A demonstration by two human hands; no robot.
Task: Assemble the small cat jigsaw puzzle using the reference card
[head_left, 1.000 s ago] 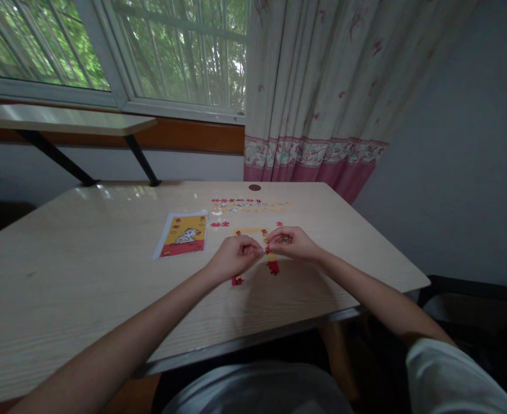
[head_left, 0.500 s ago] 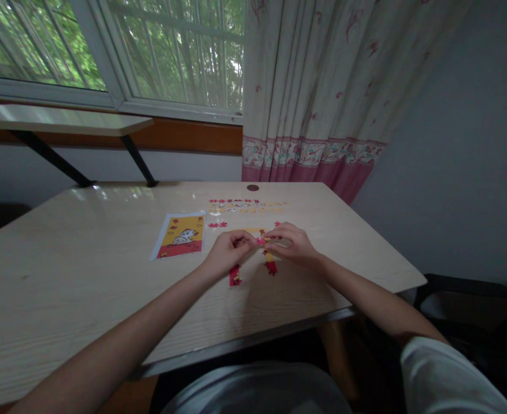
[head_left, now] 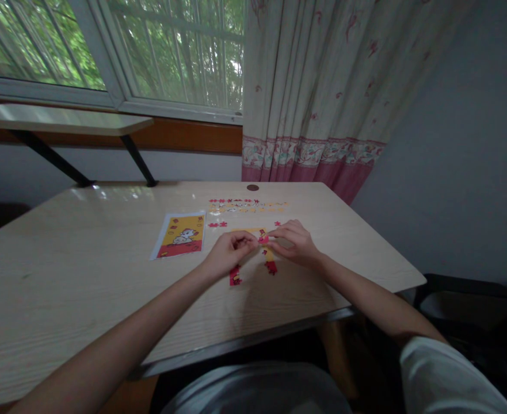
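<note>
A small pink-red jigsaw piece (head_left: 262,240) is between my two hands, above the partly joined puzzle. My left hand (head_left: 235,250) is closed in a pinch at the piece's left side. From the right, my right hand (head_left: 294,241) has its thumb and forefinger at the piece's other edge; the exact contact is too small to see. Below the hands lie joined pieces: a red corner part (head_left: 235,276) on the left and a yellow-and-red strip (head_left: 271,267) on the right. A yellow top edge (head_left: 244,230) is partly covered by my fingers.
Left of the puzzle lies a printed reference picture (head_left: 183,237). Loose pieces stand in rows (head_left: 248,206) farther back, with red pieces (head_left: 217,225) nearer. A brown round disc (head_left: 252,187) is at the table's back edge. A raised shelf (head_left: 63,121) stands at the back left.
The pink-red piece has shifted slightly right and tilted between my fingers. My right fingers have moved a little; my left hand stays nearly in place.
</note>
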